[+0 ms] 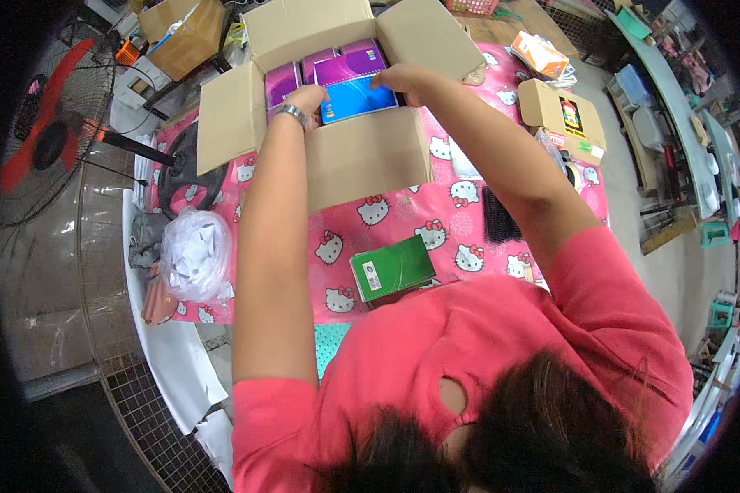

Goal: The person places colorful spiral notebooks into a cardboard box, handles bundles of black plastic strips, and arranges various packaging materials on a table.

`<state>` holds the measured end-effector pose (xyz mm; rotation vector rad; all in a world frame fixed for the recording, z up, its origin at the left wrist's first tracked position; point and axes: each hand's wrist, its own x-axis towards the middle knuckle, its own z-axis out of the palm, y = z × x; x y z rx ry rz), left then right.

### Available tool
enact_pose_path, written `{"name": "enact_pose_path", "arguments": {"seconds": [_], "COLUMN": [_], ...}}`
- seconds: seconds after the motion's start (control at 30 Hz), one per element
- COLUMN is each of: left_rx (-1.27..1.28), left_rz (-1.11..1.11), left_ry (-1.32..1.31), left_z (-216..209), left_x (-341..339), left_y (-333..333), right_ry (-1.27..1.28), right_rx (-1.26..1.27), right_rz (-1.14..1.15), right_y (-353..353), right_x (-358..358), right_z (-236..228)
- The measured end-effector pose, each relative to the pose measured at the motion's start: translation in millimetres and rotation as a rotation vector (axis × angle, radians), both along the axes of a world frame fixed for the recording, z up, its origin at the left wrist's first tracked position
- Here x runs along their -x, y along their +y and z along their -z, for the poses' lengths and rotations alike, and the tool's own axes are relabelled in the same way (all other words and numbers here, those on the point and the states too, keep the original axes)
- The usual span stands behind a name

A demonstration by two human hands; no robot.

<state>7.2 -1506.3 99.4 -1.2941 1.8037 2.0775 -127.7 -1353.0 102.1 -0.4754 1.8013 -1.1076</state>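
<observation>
An open cardboard box (368, 161) stands at the far side of the table with its flaps spread outward. Inside lie several purple notebooks (349, 62). A blue notebook (360, 99), possibly the top of a stack, is at the box's near side. My left hand (307, 100), with a watch on its wrist, grips the notebook's left end. At its upper right corner my right hand (400, 80) is closed on it, with the fingertips partly hidden. Nearer to me, a stack of green notebooks (394, 269) rests on the tablecloth.
A pink patterned tablecloth (330, 246) covers the table. A plastic bag of white paper (196, 253) sits at the left edge. A standing fan (49, 146) is farther left. On the right are a small cardboard box (551, 111), a tape roll (574, 174) and a black mesh item (499, 215).
</observation>
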Motion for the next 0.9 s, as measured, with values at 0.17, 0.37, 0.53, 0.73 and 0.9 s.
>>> {"name": "enact_pose_path", "arguments": {"seconds": [0.17,0.37,0.53,0.73,0.9], "left_rx": [0.4,0.097,-0.053,-0.375,-0.536], "left_rz": [0.084,-0.166,-0.084,-0.193,-0.02], "left_ry": [-0.179,-0.068,0.242,0.772,0.497], "left_z": [-4.5,28.5,-10.6,-73.2,-34.5], "left_x": [22.7,6.9,-22.8,-137.5,-215.5], "left_y": [27.8,-26.9,-0.2,96.3,158.6], "right_ry": [0.073,-0.321,-0.277,1.004,1.374], "right_rx": [-0.071,0.133,0.249,0.834,0.993], "right_rz": [0.055,0.086,0.113,-0.163,-1.007], "right_y": [10.0,13.6,17.5,129.1,200.5], "right_x": [-6.1,-27.8,-23.3,-104.3,-150.9], "right_z": [-14.1,-36.6,-31.1,-94.8,-54.5]}}
